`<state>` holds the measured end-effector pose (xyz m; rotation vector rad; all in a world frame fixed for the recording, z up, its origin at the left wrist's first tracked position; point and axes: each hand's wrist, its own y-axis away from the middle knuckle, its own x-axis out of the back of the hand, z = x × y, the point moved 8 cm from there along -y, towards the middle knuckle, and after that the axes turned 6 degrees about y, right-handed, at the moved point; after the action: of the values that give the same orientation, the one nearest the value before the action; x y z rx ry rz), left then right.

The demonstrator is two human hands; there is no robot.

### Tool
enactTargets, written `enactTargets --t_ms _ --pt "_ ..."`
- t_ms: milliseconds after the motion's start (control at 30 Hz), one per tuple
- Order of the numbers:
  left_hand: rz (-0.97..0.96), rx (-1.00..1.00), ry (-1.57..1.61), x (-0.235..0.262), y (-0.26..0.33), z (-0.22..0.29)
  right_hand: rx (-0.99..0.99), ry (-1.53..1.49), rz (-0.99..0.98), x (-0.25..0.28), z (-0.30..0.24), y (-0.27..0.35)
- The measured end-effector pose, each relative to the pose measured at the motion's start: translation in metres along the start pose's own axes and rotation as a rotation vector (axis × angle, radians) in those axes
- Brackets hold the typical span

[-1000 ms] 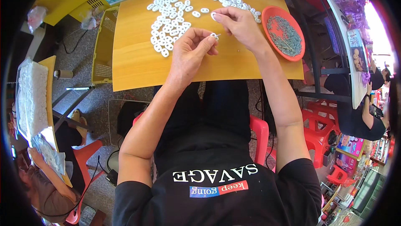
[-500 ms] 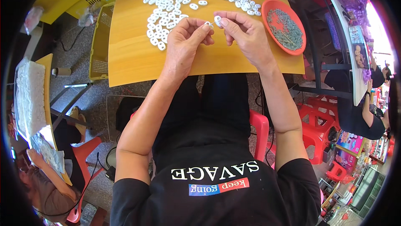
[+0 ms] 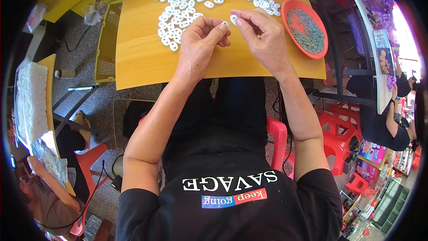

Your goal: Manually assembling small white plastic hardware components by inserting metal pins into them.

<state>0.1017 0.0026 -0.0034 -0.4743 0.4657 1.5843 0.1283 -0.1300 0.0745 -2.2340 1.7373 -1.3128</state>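
Head view, white pieces (image 3: 183, 6) on yellow table (image 3: 147, 65), speckled floor (image 3: 109, 112), red stools (image 3: 339, 140)

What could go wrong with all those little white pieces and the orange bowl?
The orange bowl looks right by the table's side edge, so a bump might tip out its thin metal pins.

The left hand and right hand each pinch a small white piece with their fingertips, so one could slip.

The loose white pieces lie spread out near the left hand, so a sleeve-free arm might brush some away.
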Motion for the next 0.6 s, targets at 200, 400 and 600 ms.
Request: enactTargets --t_ms 200,400,600 --pt "-0.004 -0.026 0.026 0.000 -0.001 0.000 -0.057 -0.042 -0.037 -0.005 0.001 0.003" --pt "0.001 0.026 0.073 0.002 0.000 0.000 -0.276 -0.276 -0.073 -0.013 0.013 0.009" --pt "0.029 -0.020 0.099 -0.001 0.001 -0.001 -0.291 -0.425 -0.045 -0.022 0.016 0.012"
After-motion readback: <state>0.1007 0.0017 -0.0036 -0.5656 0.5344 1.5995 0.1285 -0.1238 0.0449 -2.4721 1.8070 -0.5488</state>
